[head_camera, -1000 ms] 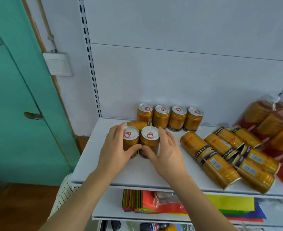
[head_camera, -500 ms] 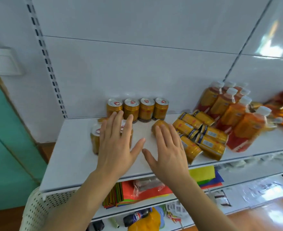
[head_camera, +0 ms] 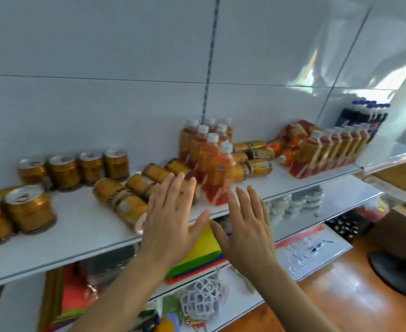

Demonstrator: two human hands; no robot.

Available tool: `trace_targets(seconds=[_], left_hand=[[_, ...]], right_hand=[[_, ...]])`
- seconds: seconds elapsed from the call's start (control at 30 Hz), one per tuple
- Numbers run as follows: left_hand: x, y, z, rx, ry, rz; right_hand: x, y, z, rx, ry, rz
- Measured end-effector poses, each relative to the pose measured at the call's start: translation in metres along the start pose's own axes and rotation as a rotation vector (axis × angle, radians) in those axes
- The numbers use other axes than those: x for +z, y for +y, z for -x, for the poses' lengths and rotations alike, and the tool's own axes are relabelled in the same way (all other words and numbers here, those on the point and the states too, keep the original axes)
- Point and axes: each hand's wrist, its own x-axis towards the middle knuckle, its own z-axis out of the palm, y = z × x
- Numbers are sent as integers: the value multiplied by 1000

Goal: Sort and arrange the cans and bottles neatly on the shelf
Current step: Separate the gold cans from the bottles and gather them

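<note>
Both hands are off the two upright cans (head_camera: pixel 17 212) they gripped a second ago; those cans now stand alone at the shelf's (head_camera: pixel 77 238) left end. The left hand (head_camera: pixel 171 224) and right hand (head_camera: pixel 247 232) hover flat-fingered, empty, further right by the fallen cans (head_camera: pixel 125 200) and orange bottles (head_camera: pixel 217 173).

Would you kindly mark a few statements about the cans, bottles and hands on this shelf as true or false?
1. Both the left hand and the right hand are open and hold nothing. True.
2. Four upright gold cans stand in a row against the back wall. True.
3. Every gold can on the shelf stands upright. False: a group of lying cans rests on its side mid-shelf.
4. The orange bottles have black caps. False: their caps are white.
5. The right hand grips a bottle. False: its fingers are straight, holding nothing.
</note>
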Motion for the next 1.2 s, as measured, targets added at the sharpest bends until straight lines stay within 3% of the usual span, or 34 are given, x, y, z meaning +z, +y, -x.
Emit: trace_targets(seconds=[0.17,0.37,0.77,1.03,1.2], left_hand=[[43,79,-16,64,-82,24],[104,122,-52,116,-204,22],[212,118,-147,-115,-308,-189],[234,109,-161,-235,-395,-411],[229,113,-172,-237,-365,-355]], right_hand=[[-4,89,12,78,-50,23],[12,160,6,160,-70,22],[41,234,-79,132,-153,21],[86,245,-139,-3,-177,-85],[117,253,-175,-152,-196,-191]])
